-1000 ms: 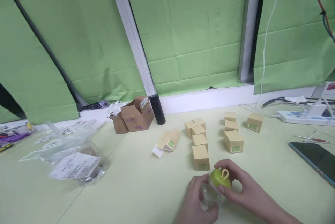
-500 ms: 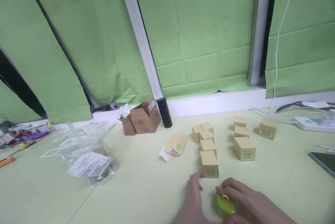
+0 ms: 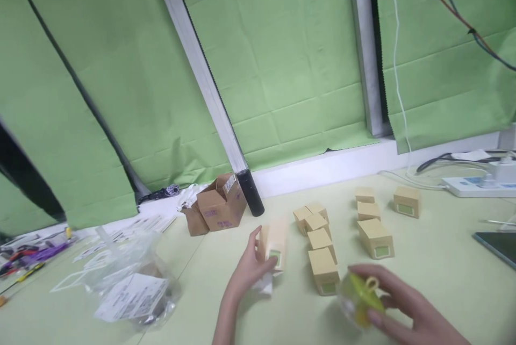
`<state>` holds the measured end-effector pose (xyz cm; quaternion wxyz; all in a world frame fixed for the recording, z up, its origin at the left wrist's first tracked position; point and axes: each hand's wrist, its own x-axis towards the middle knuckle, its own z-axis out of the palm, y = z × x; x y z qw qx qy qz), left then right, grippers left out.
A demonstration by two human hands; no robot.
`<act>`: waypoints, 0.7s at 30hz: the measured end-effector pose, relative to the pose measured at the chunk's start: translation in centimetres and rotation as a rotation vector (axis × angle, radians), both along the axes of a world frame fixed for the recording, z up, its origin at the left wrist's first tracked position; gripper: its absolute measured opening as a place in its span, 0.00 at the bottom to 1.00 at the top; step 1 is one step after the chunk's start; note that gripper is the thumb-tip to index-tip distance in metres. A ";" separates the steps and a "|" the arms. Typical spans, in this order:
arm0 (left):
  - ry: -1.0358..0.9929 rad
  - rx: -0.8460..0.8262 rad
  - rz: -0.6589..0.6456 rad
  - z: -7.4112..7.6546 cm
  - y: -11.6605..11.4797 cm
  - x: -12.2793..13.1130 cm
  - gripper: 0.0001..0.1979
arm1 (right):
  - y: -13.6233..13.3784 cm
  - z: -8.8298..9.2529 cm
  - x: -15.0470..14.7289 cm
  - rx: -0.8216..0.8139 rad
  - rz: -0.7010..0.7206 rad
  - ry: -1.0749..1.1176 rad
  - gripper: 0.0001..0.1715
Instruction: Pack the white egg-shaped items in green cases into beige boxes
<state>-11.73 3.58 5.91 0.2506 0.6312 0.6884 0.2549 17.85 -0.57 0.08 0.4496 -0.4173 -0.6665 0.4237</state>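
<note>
Cardboard, likely light and crushable, the carton (image 3: 279,235) at lower centre was pinched in the left grip (image 3: 250,270), best held by its edges; lower right, the right grip (image 3: 407,297) pinched a green-lidded container (image 3: 358,302), probably slippery-walled.

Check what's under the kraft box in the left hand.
White paper shows at the near end of the kraft box; the left hand and box hide whatever lies further underneath.
</note>
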 end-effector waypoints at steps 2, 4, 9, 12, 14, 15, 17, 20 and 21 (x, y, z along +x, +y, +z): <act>-0.409 0.069 -0.265 1.1 -2.0 2.0 0.38 | 0.7 0.8 0.2 -0.028 -0.121 0.207 0.26; -0.689 0.005 -0.524 1.7 -3.3 4.9 0.41 | 1.4 1.9 0.5 -0.058 -0.197 0.333 0.27; -0.871 -0.316 -0.709 0.5 -3.7 10.8 0.41 | 1.9 3.5 1.4 -0.277 -0.115 0.499 0.27; -0.923 -0.324 -0.639 -0.8 -3.4 12.0 0.38 | 1.7 3.7 1.9 -0.319 -0.005 0.512 0.21; -0.982 -0.314 -0.596 -1.4 -3.4 12.3 0.37 | 1.7 3.8 2.1 -0.307 0.033 0.440 0.22; -1.010 -0.307 -0.584 -1.6 -3.6 12.6 0.36 | 1.8 3.8 2.1 -0.301 0.047 0.394 0.23; -1.066 -0.279 -0.568 -1.8 -4.0 13.1 0.34 | 1.9 3.8 2.1 -0.298 0.079 0.329 0.25; -1.116 -0.237 -0.504 -1.9 -4.6 14.0 0.31 | 1.9 3.5 2.0 -0.305 0.129 0.273 0.31; -1.133 -0.225 -0.469 -1.8 -4.7 14.1 0.31 | 1.8 3.2 2.1 -0.273 0.103 0.252 0.32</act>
